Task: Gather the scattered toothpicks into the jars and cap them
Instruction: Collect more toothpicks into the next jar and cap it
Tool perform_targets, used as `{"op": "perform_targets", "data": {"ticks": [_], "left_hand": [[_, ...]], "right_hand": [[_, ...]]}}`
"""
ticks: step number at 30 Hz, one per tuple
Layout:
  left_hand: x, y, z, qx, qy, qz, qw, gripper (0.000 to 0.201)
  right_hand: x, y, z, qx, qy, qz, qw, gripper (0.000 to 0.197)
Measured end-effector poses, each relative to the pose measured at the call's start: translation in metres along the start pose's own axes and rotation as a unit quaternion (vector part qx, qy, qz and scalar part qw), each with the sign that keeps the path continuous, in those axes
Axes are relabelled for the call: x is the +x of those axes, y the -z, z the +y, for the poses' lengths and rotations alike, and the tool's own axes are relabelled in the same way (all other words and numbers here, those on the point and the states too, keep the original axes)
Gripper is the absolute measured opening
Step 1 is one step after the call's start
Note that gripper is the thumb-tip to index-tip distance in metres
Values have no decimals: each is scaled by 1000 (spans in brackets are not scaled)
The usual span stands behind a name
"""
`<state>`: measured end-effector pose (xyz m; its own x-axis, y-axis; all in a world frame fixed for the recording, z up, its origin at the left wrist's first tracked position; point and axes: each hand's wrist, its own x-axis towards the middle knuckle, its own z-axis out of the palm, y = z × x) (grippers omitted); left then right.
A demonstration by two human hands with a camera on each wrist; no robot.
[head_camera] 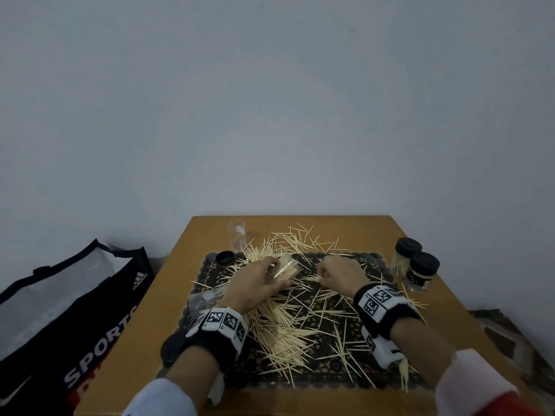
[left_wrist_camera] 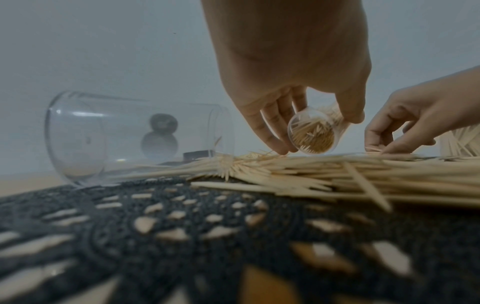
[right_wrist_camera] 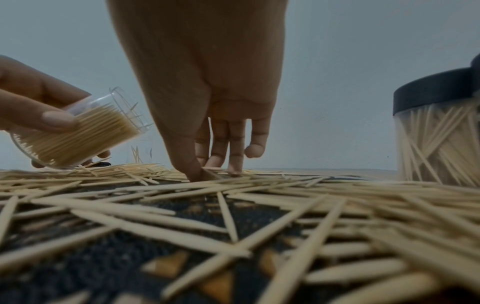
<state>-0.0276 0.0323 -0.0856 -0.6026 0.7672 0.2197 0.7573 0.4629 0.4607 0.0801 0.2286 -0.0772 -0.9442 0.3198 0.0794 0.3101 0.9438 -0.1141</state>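
While the left hand [head_camera: 255, 280] holds the tilted clear jar [head_camera: 285, 267] with its fingers [left_wrist_camera: 270, 131] curled round the wall, the right hand [head_camera: 341, 273] works just beside it, thumb and fingertips [right_wrist_camera: 205, 166] drawn together and pinching down on a few of the loose toothpicks [head_camera: 288, 322] on the black lace mat [head_camera: 327, 367]. To do this pickup well, I would sweep several sticks parallel before lifting, so they enter the jar's mouth point-first and do not jam crosswise against those already inside; keeping the mouth low and turned toward the picking hand shortens each trip. Squeezing too hard risks snapping or scattering them.

That held jar looks well filled, its sticks packed lengthwise. Many pale, thin, pointed toothpicks lie crisscrossed around it over the mat and the table [head_camera: 210, 232]. Beyond it an empty jar [head_camera: 236, 239] stands, with a black cap [head_camera: 224, 258] beside that. Another empty jar [left_wrist_camera: 135, 137] lies on its side near the left wrist. Well to the right of the held jar, two capped jars [head_camera: 416, 268] stand together.
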Motion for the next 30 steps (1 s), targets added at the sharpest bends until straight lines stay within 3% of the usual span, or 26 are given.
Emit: {"op": "perform_targets", "data": {"ticks": [6,13,21,30], "left_hand": [[-1,0,1,1,-2,-1,1000,60],[-1,-1,0,7,0,-5,1000,60],[0,-4,-2,-24,-37,-43,998,60],[3,-8,-5,-43,-57,-52,996,60]], "right_hand": [[1,-4,3,12,8,50,999,12],[3,0,1,121,21,123,985,11],[1,4,-4,202,140,123,961,14],[1,2,-3,300,128,108,939,8]]}}
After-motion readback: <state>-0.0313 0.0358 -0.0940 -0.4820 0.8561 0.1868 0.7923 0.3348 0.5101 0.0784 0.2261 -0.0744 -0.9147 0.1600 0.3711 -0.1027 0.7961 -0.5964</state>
